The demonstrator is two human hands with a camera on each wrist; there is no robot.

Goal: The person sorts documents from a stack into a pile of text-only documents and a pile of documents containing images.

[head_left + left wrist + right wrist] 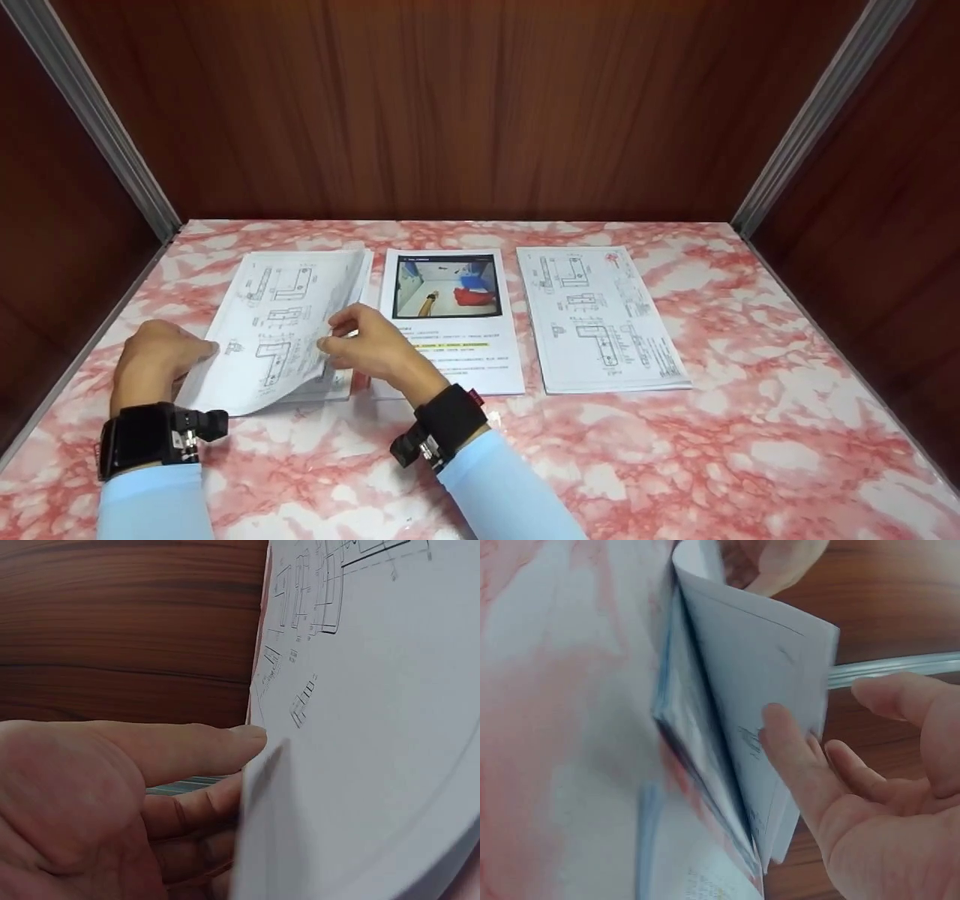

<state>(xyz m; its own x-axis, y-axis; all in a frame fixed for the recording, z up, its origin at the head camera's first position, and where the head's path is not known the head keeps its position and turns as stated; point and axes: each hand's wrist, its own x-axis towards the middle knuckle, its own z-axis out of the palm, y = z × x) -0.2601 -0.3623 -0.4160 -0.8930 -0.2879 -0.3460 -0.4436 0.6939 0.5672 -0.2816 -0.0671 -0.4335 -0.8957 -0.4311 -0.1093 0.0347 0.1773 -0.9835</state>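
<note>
Beyond blue sleeves (pixel 154 504), pinching engineering-drawing sheets (pixel 259 322) by opposite long edges in left hand (pixel 156 356) and right hand (pixel 376 347) — lengthwise away, left of the photo-topped document (pixel 454 334).

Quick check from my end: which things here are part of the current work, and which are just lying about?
In use:
left hand, pinching the lifted paper
right hand, at the paper's right edge
left stack, beneath the paper

Apparently just lying about, held by neither hand:
middle stack
right stack
</note>
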